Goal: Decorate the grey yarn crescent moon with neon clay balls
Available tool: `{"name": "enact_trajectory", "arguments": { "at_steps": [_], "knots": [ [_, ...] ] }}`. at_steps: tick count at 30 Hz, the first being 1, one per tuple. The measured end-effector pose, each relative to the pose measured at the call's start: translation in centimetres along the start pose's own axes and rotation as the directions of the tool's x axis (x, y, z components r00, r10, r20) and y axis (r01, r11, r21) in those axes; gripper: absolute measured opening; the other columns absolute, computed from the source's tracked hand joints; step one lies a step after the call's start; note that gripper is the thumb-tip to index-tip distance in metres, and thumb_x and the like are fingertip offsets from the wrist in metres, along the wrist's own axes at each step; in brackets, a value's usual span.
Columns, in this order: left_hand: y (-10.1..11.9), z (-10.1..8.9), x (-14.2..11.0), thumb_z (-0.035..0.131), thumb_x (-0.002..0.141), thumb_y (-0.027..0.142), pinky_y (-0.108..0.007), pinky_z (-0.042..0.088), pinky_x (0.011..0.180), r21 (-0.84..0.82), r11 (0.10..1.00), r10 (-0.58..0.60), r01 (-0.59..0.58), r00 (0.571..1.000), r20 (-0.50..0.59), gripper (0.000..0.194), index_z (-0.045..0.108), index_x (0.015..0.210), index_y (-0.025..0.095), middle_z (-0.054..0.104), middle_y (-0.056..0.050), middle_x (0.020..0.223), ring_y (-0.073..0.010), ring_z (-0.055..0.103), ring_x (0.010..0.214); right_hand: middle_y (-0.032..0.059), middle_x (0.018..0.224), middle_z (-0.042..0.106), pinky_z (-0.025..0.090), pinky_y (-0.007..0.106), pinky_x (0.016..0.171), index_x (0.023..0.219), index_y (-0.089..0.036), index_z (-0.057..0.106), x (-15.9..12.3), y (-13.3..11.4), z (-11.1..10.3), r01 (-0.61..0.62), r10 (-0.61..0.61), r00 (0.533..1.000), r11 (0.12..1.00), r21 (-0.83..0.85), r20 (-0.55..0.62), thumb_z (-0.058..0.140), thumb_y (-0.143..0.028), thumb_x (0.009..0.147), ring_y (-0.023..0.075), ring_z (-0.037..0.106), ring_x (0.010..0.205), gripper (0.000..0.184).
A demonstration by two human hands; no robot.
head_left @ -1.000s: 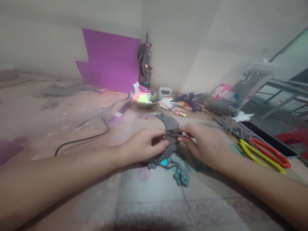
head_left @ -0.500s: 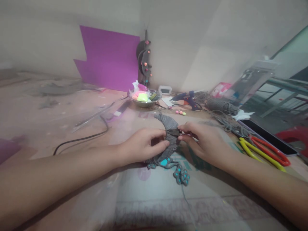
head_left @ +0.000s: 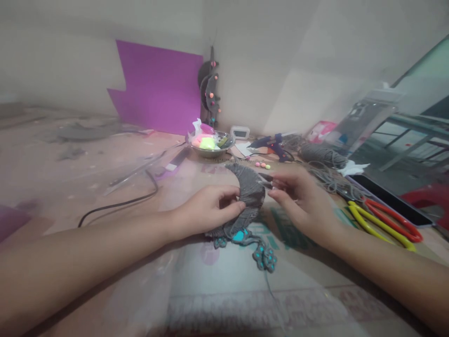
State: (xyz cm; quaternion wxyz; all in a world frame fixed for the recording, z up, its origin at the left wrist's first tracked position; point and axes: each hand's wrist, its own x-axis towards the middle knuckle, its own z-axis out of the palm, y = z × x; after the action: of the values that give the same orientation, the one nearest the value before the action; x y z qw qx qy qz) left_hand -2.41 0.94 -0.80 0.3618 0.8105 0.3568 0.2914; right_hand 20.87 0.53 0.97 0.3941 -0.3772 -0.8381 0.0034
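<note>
A crescent wrapped in grey yarn (head_left: 250, 187) lies in front of me. My left hand (head_left: 217, 206) grips its inner edge, thumb on top and fingers curled beside it. Just right of the crescent, my right hand (head_left: 298, 196) pinches a small dark tool with two pointed blades, like thread snips (head_left: 265, 179). Its tips point left and stand apart, close to the outer edge. Below the crescent hang grey paw shapes (head_left: 264, 258) with turquoise pads, on a cord. A turquoise patch (head_left: 240, 235) shows at the crescent's lower end.
Behind stand a metal bowl (head_left: 210, 152) with bright clay packs, a blue glue gun (head_left: 270, 146) and several small coloured balls (head_left: 263, 165). To the right lie grey yarn (head_left: 322, 154), a phone (head_left: 389, 199) and red-and-yellow handles (head_left: 393, 224). A black cable (head_left: 119, 203) runs at left.
My right hand has drawn the tool off the crescent's surface, to the right and slightly up, and its blades now show apart. My left hand stays on the crescent.
</note>
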Motion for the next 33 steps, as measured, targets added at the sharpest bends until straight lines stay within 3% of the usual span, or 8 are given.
{"name": "enact_trajectory", "arguments": {
  "at_steps": [3, 9, 15, 33],
  "knots": [
    [-0.02, -0.03, 0.01, 0.049, 0.092, 0.033, -0.024, 0.04, 0.062, -0.03, 1.0, -0.006, 0.006, 1.0, 0.0, 0.023, 0.064, 0.086, 0.016, 0.057, 0.001, 0.073, -0.013, 0.053, 0.068, 0.0012, 0.077, 0.064, 0.047, 0.028, 0.059, 0.107, -0.021, 0.056, 0.06, 0.07, -0.13, 0.001, 0.0, 0.999, 1.0, 0.013, -0.033, 0.055, -0.027, 0.096, 0.0161, 0.061, 0.065, 0.012],
    [-0.26, 0.02, 0.05, 0.049, 0.092, 0.031, -0.024, 0.038, 0.06, 0.01, 1.0, 0.016, -0.016, 1.0, -0.024, 0.022, 0.064, 0.087, 0.016, 0.056, 0.001, 0.073, -0.013, 0.052, 0.068, 0.0032, 0.08, 0.069, 0.044, 0.027, 0.056, 0.107, -0.018, 0.06, -0.1, 0.47, -0.16, 0.191, -0.167, 0.976, 0.964, -0.187, 0.138, 0.057, -0.029, 0.095, 0.0167, 0.061, 0.063, 0.017],
    [-0.18, 0.07, 0.05, 0.048, 0.092, 0.028, -0.024, 0.037, 0.06, 0.027, 0.998, 0.056, -0.056, 0.998, -0.014, 0.022, 0.065, 0.089, 0.015, 0.052, 0.003, 0.07, -0.0117, 0.049, 0.066, 0.0057, 0.08, 0.07, 0.043, 0.029, 0.058, 0.103, -0.014, 0.064, 0.08, 0.14, -0.19, 0.292, -0.25, 0.953, 0.906, -0.306, 0.17, 0.053, -0.028, 0.097, 0.02, 0.064, 0.065, 0.019],
    [-0.01, -0.14, -0.39, 0.048, 0.095, 0.03, -0.023, 0.041, 0.065, -0.017, 0.997, 0.08, -0.08, 0.996, 0.033, 0.026, 0.066, 0.085, 0.014, 0.059, 0.001, 0.076, -0.0122, 0.053, 0.071, 0.0051, 0.084, 0.071, 0.046, 0.027, 0.06, 0.103, -0.014, 0.064, 0.08, 0.7, -0.22, 0.29, -0.26, 0.951, 0.938, -0.189, 0.169, 0.054, -0.026, 0.097, 0.0176, 0.066, 0.071, 0.016]
  ]
}}
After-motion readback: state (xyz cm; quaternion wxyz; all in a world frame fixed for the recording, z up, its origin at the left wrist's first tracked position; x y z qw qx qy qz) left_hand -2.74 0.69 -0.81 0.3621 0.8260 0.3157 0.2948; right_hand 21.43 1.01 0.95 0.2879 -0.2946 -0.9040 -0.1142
